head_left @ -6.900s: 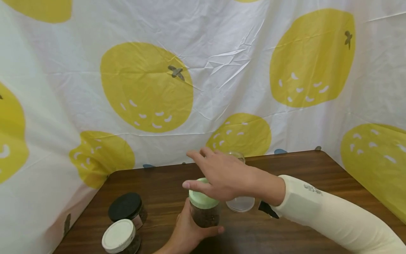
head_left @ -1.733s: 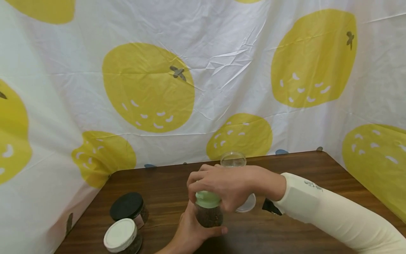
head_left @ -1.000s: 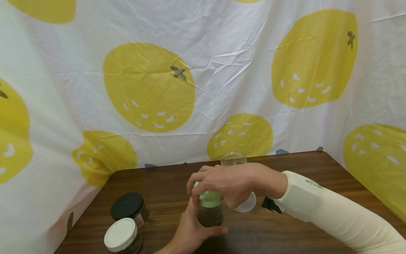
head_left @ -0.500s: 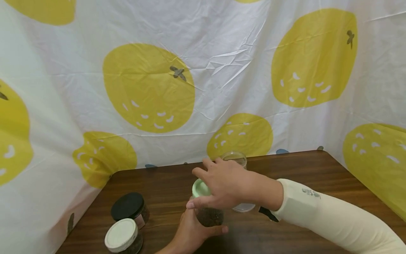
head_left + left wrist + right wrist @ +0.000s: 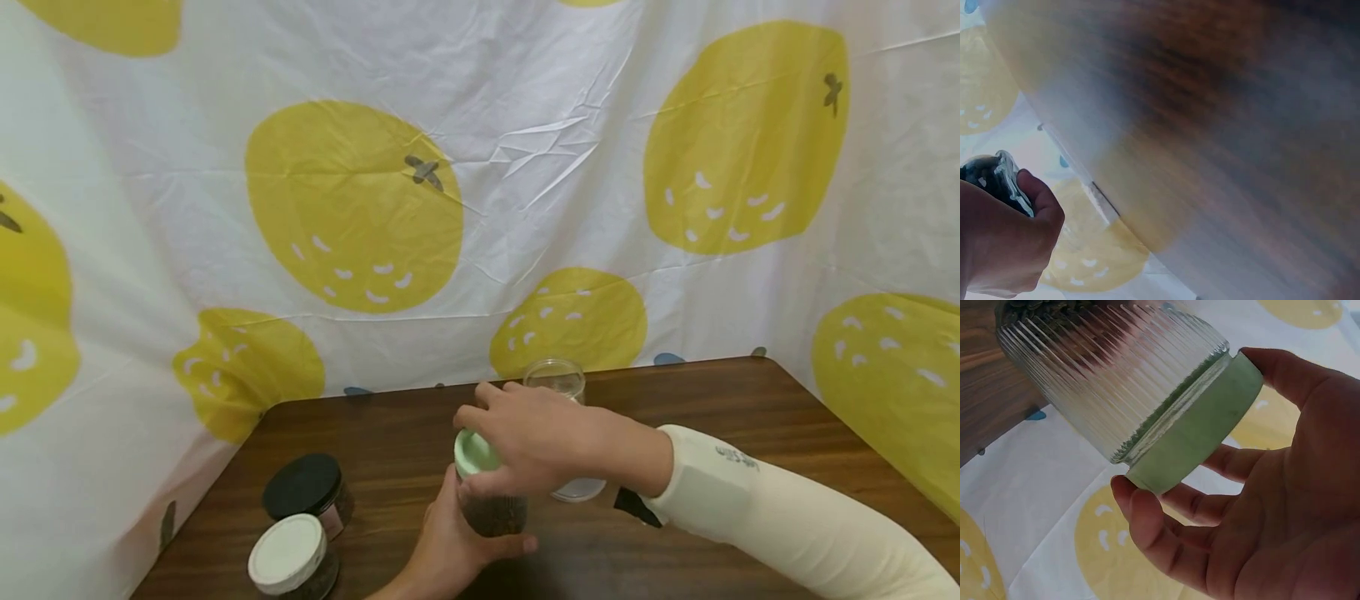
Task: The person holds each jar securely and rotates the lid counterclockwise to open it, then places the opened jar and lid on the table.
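In the head view my left hand (image 5: pixel 453 542) grips the lower body of a ribbed glass jar (image 5: pixel 493 517) with dark contents, thumb wrapped round the near side. My right hand (image 5: pixel 547 437) lies over the pale green lid (image 5: pixel 474 454), fingers bent at its rim. The right wrist view has the thumb at one edge of the green lid (image 5: pixel 1200 428) and the fingertips at the opposite edge; dark pieces show inside the glass jar (image 5: pixel 1116 381). In the left wrist view, part of the jar (image 5: pixel 988 175) appears beyond my left hand (image 5: pixel 1010 237).
A black-lidded jar (image 5: pixel 303 487) and a white-lidded jar (image 5: pixel 288 554) stand together at the left of the brown wooden table (image 5: pixel 675 517). Behind the right hand is a clear container (image 5: pixel 555 375), its middle hidden. A lemon-print curtain (image 5: pixel 420 350) borders the table's back and sides.
The right hand curled and turned round the lid, then loosened and swung back with its thumb spread. Its fingers are now closer round the lid again. The left hand keeps its hold.
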A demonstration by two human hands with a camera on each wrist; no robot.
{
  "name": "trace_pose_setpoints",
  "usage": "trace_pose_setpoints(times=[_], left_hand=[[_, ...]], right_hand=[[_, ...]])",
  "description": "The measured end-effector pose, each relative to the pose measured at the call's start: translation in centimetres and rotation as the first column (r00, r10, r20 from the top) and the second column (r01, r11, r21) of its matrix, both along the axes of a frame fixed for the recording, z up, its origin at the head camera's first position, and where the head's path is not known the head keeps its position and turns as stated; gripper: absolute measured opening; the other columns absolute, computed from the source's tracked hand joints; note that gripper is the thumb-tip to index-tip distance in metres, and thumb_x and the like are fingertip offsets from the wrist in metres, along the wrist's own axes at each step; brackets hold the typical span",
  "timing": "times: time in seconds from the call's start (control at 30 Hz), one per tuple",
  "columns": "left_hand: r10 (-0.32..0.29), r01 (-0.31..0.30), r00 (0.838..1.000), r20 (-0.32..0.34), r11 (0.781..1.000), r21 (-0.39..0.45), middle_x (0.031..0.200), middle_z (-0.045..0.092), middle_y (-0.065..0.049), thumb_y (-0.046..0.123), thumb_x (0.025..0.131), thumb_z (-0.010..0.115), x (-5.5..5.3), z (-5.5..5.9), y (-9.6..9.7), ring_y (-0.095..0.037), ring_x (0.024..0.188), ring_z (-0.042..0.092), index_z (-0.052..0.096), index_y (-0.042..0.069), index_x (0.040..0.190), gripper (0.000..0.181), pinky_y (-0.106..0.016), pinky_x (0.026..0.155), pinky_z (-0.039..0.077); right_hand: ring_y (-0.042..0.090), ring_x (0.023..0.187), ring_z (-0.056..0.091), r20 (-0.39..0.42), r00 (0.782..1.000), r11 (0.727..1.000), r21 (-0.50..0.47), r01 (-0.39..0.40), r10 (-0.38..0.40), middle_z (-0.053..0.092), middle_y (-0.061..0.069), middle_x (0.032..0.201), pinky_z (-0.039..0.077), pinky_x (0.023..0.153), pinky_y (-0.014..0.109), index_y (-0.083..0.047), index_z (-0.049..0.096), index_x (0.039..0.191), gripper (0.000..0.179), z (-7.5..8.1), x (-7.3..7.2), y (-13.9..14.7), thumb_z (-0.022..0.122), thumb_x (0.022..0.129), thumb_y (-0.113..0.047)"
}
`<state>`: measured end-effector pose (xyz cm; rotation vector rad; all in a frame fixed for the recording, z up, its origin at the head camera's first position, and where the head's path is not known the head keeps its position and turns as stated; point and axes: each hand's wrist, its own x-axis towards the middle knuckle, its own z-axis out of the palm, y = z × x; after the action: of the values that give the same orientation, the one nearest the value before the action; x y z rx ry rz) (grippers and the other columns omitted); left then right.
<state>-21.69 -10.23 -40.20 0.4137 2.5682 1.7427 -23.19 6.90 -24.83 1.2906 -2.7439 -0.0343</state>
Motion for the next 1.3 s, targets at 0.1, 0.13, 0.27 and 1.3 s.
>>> trace_pose_setpoints(times=[0.1,0.13,0.27,1.3], left_hand=[[-0.009,0.009,1.0,-0.007,1.0,0.006,0.147,0.05,0.0,0.044,0.074,0.09,-0.1,0.0,0.0,-0.024,0.138,0.046,0.028,0.022,0.151,0.102,-0.061,0.11,0.037],[-0.009,0.009,1.0,-0.007,1.0,0.007,0.147,0.05,0.001,0.044,0.074,0.09,-0.1,0.0,0.0,-0.024,0.138,0.046,0.028,0.022,0.15,0.101,-0.06,0.11,0.037],[0.003,-0.003,1.0,-0.001,1.0,0.002,0.144,0.051,0.001,0.046,0.072,0.091,-0.1,0.0,0.1,-0.023,0.136,0.048,0.031,0.02,0.148,0.1,-0.059,0.109,0.038],[0.01,-0.012,0.999,0.035,0.999,0.045,0.141,0.051,-0.001,0.044,0.072,0.092,-0.1,-0.2,0.4,-0.02,0.123,0.056,0.032,0.025,0.146,0.097,-0.043,0.098,0.05]], right_hand=[[0.02,0.102,0.058,0.016,0.999,0.999,-0.011,-0.033,0.033,0.056,0.002,0.125,0.052,0.078,0.034,-0.022,0.047,0.146,0.063,0.2,0.0,0.1,0.06,0.094,-0.055],[0.021,0.104,0.058,0.02,0.999,0.999,-0.013,-0.043,0.043,0.055,0.002,0.127,0.053,0.08,0.033,-0.022,0.046,0.147,0.063,0.2,0.0,0.1,0.061,0.094,-0.053],[0.019,0.106,0.056,0.033,0.996,0.997,-0.014,-0.079,0.079,0.054,0.0,0.13,0.052,0.08,0.031,-0.023,0.043,0.15,0.067,0.4,0.0,0.2,0.066,0.092,-0.045],[0.013,0.118,0.047,0.091,0.972,0.975,-0.068,-0.21,0.215,0.045,-0.004,0.137,0.048,0.095,0.032,-0.023,0.051,0.136,0.057,1.2,-0.7,1.5,0.067,0.082,-0.019]])
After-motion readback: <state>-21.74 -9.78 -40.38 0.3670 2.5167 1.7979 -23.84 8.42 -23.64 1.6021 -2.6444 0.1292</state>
